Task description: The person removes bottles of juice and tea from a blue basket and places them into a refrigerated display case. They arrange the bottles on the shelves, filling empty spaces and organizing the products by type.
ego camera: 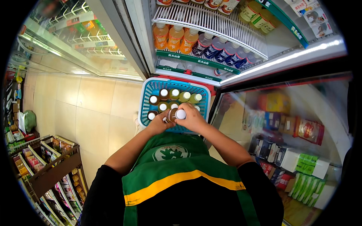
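Observation:
Both hands are on one bottle of brown drink (172, 115) with a white cap, tilted above a blue and white plastic basket (209, 93). My left hand (157, 123) grips its lower part from the left. Around the neck, just below the cap, are the fingers of my right hand (193, 119). Inside the basket, capped bottles of yellow-green drink (185, 96) and brown drink (154, 100) stand upright. My hands hide some of those at the front right. The basket stands right at the foot of an opened drinks fridge.
Orange drink bottles (174, 39) and dark-labelled bottles (216, 48) line a fridge shelf above a lower shelf (200, 69). The swung-out glass door (226, 113) is on my right. A snack rack (56, 169) stands at left on the tiled floor (92, 115).

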